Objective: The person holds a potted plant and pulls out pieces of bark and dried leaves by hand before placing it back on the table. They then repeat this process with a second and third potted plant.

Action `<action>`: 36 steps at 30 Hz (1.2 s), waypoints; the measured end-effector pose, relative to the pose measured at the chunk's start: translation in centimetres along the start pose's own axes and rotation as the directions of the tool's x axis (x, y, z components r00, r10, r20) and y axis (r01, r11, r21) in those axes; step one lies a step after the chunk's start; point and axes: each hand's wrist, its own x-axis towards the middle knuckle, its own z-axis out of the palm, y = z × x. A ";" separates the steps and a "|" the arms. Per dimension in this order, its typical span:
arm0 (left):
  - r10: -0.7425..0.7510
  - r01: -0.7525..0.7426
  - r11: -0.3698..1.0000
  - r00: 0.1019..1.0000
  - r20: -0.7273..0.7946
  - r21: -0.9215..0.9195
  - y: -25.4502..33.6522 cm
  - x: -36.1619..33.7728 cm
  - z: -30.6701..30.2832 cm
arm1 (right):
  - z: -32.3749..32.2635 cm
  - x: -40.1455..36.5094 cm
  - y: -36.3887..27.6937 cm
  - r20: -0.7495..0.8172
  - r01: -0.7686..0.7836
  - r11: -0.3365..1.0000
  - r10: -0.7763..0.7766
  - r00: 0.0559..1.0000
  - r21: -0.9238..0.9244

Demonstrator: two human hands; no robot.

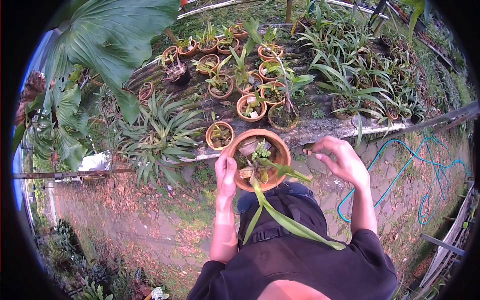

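My left hand (226, 176) grips the left side of a terracotta pot (284, 152), held up in front of my waist. In the pot grows a plant with long strap-like leaves (295, 226), which hang over the near rim toward my chest. Small light-green leaves (261, 151) and pale chunks (246, 173) show inside the pot. To the right of the pot and apart from it, my right hand (341, 161) has thumb and index finger drawn together. A tiny brownish bit shows at its fingertips, too small to name.
Beyond the pot, a low bench (312, 131) carries several potted plants, a small terracotta pot (220, 135) nearest. Spiky plants (162, 132) spill over its left edge. A large leaf (107, 42) hangs at upper left. A turquoise hose (391, 186) lies on the paving at right.
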 end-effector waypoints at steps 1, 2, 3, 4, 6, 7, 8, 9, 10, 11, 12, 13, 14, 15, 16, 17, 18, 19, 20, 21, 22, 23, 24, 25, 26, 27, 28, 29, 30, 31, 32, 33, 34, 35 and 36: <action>0.038 -0.039 0.997 0.999 0.015 0.066 0.4 0.1 0.4 | 0.4 0.6 -0.6 -0.079 0.023 0.999 -0.020 0.997 0.044; 0.076 -0.080 0.988 0.997 0.032 0.131 0.8 0.4 0.7 | 0.7 1.2 -1.1 -0.159 0.050 0.995 -0.036 0.987 0.085; 0.060 -0.066 0.988 0.997 0.047 0.140 1.1 0.5 1.1 | 1.1 1.7 -1.3 -0.204 0.074 0.988 -0.045 0.978 0.135; 0.059 -0.066 0.985 0.997 0.049 0.158 1.3 0.4 1.4 | 1.3 2.3 -1.8 -0.216 0.130 0.979 -0.094 0.972 0.156; 0.057 -0.066 0.979 0.997 0.053 0.194 1.5 0.2 1.9 | 1.5 3.6 -3.0 -0.243 0.240 0.951 -0.190 0.951 0.195; 0.057 -0.066 0.976 0.997 0.047 0.207 1.3 0.1 2.1 | 1.6 4.3 -3.0 -0.194 0.276 0.940 -0.237 0.952 0.203; 0.059 -0.067 0.974 0.997 0.043 0.218 1.3 0.0 2.4 | 1.9 5.0 -3.2 -0.184 0.316 0.932 -0.284 0.941 0.177; 0.061 -0.068 0.971 0.997 0.037 0.228 1.2 -0.2 2.7 | 2.3 5.7 -3.5 -0.173 0.357 0.922 -0.331 0.928 0.152; 0.062 -0.068 0.969 0.998 0.030 0.239 1.1 -0.4 2.9 | 2.7 6.3 -3.7 -0.159 0.397 0.909 -0.377 0.913 0.128; 0.065 -0.067 0.961 0.998 0.016 0.269 1.0 -0.6 3.1 | 3.3 6.7 -3.5 -0.137 0.425 0.902 -0.413 0.901 0.078; 0.067 -0.068 0.957 0.998 0.011 0.282 0.9 -0.7 3.3 | 3.5 6.9 -3.9 -0.127 0.425 0.905 -0.420 0.899 0.014; 0.068 -0.067 0.953 0.998 0.005 0.296 0.9 -0.9 3.4 | 3.7 7.0 -4.3 -0.115 0.425 0.904 -0.427 0.897 -0.049; 0.069 -0.065 0.949 0.998 0.000 0.309 0.9 -1.0 3.4 | 3.9 7.1 -4.6 -0.102 0.422 0.899 -0.433 0.895 -0.112; 0.086 -0.083 0.940 0.996 0.003 0.331 0.7 -1.1 3.3 | 4.1 7.3 -4.5 -0.089 0.439 0.890 -0.450 0.888 -0.120; 0.083 -0.077 0.939 0.997 -0.001 0.336 0.7 -1.2 3.3 | 4.4 7.5 -4.3 -0.084 0.441 0.891 -0.450 0.889 -0.102; 0.079 -0.072 0.937 0.997 -0.005 0.341 0.7 -1.3 3.3 | 4.6 7.6 -4.0 -0.079 0.443 0.892 -0.449 0.890 -0.084; 0.075 -0.067 0.936 0.997 -0.009 0.347 0.7 -1.4 3.2 | 4.7 7.8 -3.8 -0.075 0.445 0.893 -0.450 0.890 -0.066; 0.072 -0.060 0.938 0.997 -0.024 0.343 0.6 -1.5 3.2 | 4.8 7.9 -3.8 -0.066 0.453 0.891 -0.454 0.889 -0.026; 0.071 -0.054 0.939 0.997 -0.037 0.338 0.4 -1.6 3.2 | 4.7 8.0 -3.9 -0.058 0.460 0.888 -0.458 0.887 0.012; 0.068 -0.048 0.941 0.996 -0.049 0.334 0.2 -1.7 3.2 | 4.7 8.0 -3.9 -0.051 0.464 0.884 -0.462 0.886 0.050; 0.071 -0.051 0.940 0.996 -0.045 0.337 0.3 -1.7 3.2 | 4.6 8.0 -4.1 -0.040 0.450 0.891 -0.448 0.893 0.065; 0.073 -0.055 0.939 0.996 -0.041 0.339 0.4 -1.7 3.2 | 4.4 8.1 -4.2 -0.030 0.435 0.897 -0.434 0.900 0.080; 0.075 -0.058 0.938 0.997 -0.036 0.341 0.5 -1.7 3.3 | 4.4 8.0 -4.3 -0.019 0.419 0.903 -0.419 0.908 0.095; 0.070 -0.055 0.938 0.997 -0.034 0.343 0.6 -1.7 3.4 | 4.4 8.1 -4.2 -0.017 0.425 0.900 -0.425 0.905 0.101; 0.067 -0.052 0.937 0.997 -0.032 0.345 0.7 -1.7 3.4 | 4.5 8.2 -4.1 -0.016 0.431 0.896 -0.432 0.902 0.107; 0.064 -0.049 0.936 0.998 -0.030 0.347 0.7 -1.7 3.4 | 4.5 8.3 -4.0 -0.015 0.438 0.892 -0.439 0.898 0.113; 0.061 -0.048 0.938 0.998 -0.028 0.344 0.7 -1.6 3.5 | 4.4 8.4 -4.1 -0.015 0.444 0.890 -0.445 0.895 0.106; 0.058 -0.046 0.939 0.998 -0.025 0.341 0.7 -1.6 3.5 | 4.3 8.5 -4.1 -0.015 0.450 0.888 -0.451 0.893 0.099; 0.056 -0.044 0.940 0.998 -0.024 0.338 0.7 -1.5 3.5 | 4.1 8.5 -4.2 -0.015 0.455 0.885 -0.456 0.890 0.092; 0.073 -0.061 0.939 0.997 -0.023 0.339 0.6 -1.4 3.5 | 4.0 8.5 -4.3 -0.005 0.456 0.885 -0.457 0.889 0.093; 0.090 -0.076 0.937 0.996 -0.024 0.340 0.2 -1.3 3.5 | 3.8 8.5 -4.3 0.006 0.456 0.885 -0.458 0.889 0.095; 0.106 -0.091 0.936 0.994 -0.024 0.341 0.1 -1.2 3.5 | 3.7 8.6 -4.3 0.016 0.456 0.885 -0.459 0.888 0.097; 0.103 -0.090 0.932 0.994 -0.019 0.352 0.2 -1.2 3.5 | 3.6 8.6 -4.3 0.037 0.456 0.884 -0.461 0.887 0.101; 0.100 -0.088 0.927 0.995 -0.016 0.364 0.5 -1.2 3.5 | 3.5 8.6 -4.3 0.058 0.456 0.884 -0.463 0.885 0.105; 0.097 -0.085 0.922 0.995 -0.013 0.377 0.6 -1.2 3.5 | 3.5 8.7 -4.4 0.079 0.456 0.883 -0.465 0.882 0.111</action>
